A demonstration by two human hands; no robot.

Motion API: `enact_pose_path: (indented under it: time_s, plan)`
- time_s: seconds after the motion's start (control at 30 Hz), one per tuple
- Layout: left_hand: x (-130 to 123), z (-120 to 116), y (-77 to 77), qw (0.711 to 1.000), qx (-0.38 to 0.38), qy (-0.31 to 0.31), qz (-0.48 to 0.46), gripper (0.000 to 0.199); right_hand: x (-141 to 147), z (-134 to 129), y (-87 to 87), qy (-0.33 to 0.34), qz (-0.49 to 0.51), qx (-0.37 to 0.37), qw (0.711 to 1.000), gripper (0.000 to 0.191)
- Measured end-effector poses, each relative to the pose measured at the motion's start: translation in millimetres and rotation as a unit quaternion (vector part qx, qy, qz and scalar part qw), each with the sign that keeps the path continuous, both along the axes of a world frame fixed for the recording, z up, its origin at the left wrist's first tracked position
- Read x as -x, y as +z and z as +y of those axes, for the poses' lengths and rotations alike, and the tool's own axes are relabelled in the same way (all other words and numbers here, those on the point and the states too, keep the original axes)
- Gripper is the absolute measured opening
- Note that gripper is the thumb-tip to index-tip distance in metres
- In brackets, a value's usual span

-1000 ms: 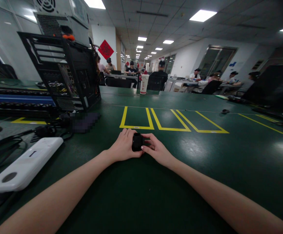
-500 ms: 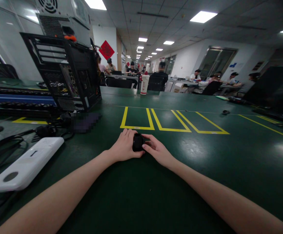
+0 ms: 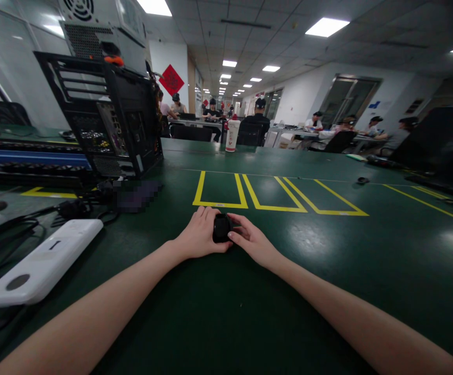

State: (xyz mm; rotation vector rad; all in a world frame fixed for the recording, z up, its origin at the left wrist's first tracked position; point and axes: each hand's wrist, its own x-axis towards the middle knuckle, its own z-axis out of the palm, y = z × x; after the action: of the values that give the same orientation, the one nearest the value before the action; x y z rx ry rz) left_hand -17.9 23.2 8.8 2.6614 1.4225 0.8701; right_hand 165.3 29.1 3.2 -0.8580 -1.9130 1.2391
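A small black rounded object [image 3: 221,228] is held low over the green table, or resting on it; which of the two I cannot tell. Its kind does not show clearly. My left hand [image 3: 197,233] wraps around its left side, thumb below and fingers above. From the right, my right hand [image 3: 254,240] pinches at its edge with thumb and fingertips. Just beyond the hands, yellow tape outlines [image 3: 221,204] mark the table top.
Left of my arm lies a white elongated device [image 3: 42,263] beside black cables [image 3: 10,234]. An open black computer case [image 3: 127,117] stands behind them. A white cup [image 3: 231,135] is at the far edge, and a small black round thing [image 3: 362,180] sits at right. Several people work at tables beyond.
Both hands keep nearly the same place and grip on the black object. The whole view has shifted very slightly.
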Motion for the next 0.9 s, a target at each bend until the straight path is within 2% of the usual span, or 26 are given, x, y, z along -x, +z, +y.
enact_pose_path:
  time_s: [0.17,0.33,0.53,0.6,0.9]
  plan:
    - [-0.1,-0.2,0.0,1.0,0.0,-0.002,0.007,0.058,-0.4,-0.9,0.8,0.021,0.032,-0.004,0.999,0.033]
    - [-1.3,0.6,-0.6,1.0,-0.008,0.004,0.004,0.06,0.9,-1.4,1.6,0.002,0.046,0.0,0.999,0.024]
    - [-1.0,-0.7,1.4,1.0,0.002,-0.001,0.004,0.057,0.6,1.7,-0.8,0.001,0.02,0.005,1.0,0.041]
    - [-0.6,-0.8,1.1,1.0,-0.002,-0.001,0.005,0.058,0.0,1.9,-1.4,0.009,0.016,0.009,1.0,0.042]
    - [-0.7,-0.4,1.1,1.0,0.001,-0.001,0.006,0.06,0.6,-1.8,2.8,0.002,0.037,0.007,0.999,0.023]
